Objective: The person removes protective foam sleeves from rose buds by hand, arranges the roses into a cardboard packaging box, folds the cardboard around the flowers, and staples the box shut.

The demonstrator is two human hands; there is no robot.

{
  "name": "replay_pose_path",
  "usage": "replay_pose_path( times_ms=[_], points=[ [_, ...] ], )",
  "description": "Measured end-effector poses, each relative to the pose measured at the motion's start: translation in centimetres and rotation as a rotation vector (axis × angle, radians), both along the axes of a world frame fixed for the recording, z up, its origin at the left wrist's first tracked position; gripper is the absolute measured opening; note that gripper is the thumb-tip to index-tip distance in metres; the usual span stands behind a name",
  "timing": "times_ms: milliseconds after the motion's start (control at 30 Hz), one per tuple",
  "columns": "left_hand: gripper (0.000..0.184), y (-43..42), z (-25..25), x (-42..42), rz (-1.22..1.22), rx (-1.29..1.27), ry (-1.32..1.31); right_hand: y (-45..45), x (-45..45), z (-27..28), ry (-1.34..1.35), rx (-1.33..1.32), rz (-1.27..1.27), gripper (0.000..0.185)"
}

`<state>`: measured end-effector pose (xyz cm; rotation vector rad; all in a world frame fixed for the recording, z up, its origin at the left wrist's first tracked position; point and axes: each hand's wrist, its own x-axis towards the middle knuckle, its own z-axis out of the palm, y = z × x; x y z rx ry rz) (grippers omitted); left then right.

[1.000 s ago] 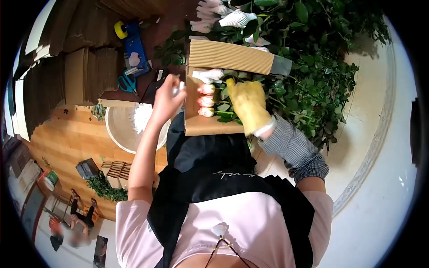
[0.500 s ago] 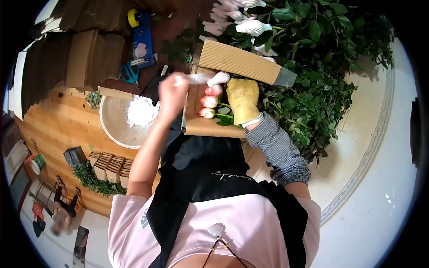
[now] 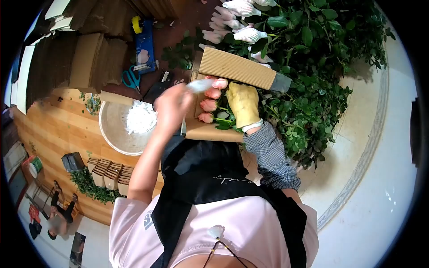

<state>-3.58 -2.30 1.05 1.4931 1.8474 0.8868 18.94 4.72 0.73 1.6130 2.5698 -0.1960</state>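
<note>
My bare left hand point(image 3: 172, 106) is closed on a white foam net sleeve point(image 3: 199, 85), blurred by motion, whose right end reaches a pink rose point(image 3: 220, 83). My right hand point(image 3: 243, 105), in a yellow glove, is closed just right of that rose; the stem within its fingers is hidden. Below it, more pink roses point(image 3: 208, 105) lie in a column, heads to the left, on a brown cardboard piece point(image 3: 214, 131). A corrugated cardboard strip point(image 3: 237, 68) lies just above the glove.
A round bowl point(image 3: 106, 129) of white foam nets stands at left. Teal scissors point(image 3: 131, 78) and a blue tape dispenser point(image 3: 144, 42) lie beyond. Leafy stems point(image 3: 308, 102) and net-covered roses point(image 3: 250, 35) fill the upper right. Cardboard stacks point(image 3: 85, 60) stand upper left. Another person point(image 3: 60, 214) sits far left.
Beside the glove a white net-covered head showed; a bare pink rose shows there now. My left hand has moved slightly down, still with a net. The view has shifted a little.
</note>
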Motion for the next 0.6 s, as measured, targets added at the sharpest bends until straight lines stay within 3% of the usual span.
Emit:
replay_pose_path(
  times_ms=[100,233,267,333,367,433,467,500,600],
  points=[
    [0.030,-6.9,1.2,-8.0,0.107,-0.584,0.312,-0.4,1.0,0.4,0.109,0.004,0.087,0.014],
    [0.078,-16.3,-6.2,-15.7,0.296,-0.387,0.421,-1.9,1.4,3.9,0.133,0.003,0.115,0.025],
    [0.072,-14.8,-5.1,-14.3,0.313,-0.346,0.446,-2.3,1.3,4.8,0.190,0.007,0.168,0.023],
    [0.030,-10.6,-3.7,-10.3,0.330,-0.388,0.003,-2.5,0.3,6.6,0.342,-0.108,0.234,0.023],
    [0.023,-7.9,-1.5,-7.8,0.191,-0.414,-0.108,-3.3,-0.1,6.4,0.268,-0.150,0.268,0.022],
    [0.023,-4.6,-1.3,-3.5,-0.040,-0.319,-0.285,-4.0,-1.0,6.7,0.397,-0.191,0.284,0.025],
    [0.021,-3.0,-1.0,-2.0,-0.170,-0.370,-0.175,-4.5,-1.1,6.1,0.238,-0.156,0.276,0.033],
    [0.020,-2.2,-1.4,-0.7,-0.172,-0.261,-0.131,-4.6,-1.2,6.0,0.236,-0.154,0.267,0.033],
    [0.021,-0.8,-2.9,0.6,-0.184,-0.255,-0.124,-4.4,-1.6,4.0,-0.204,-0.356,0.243,0.061]
  ],
)
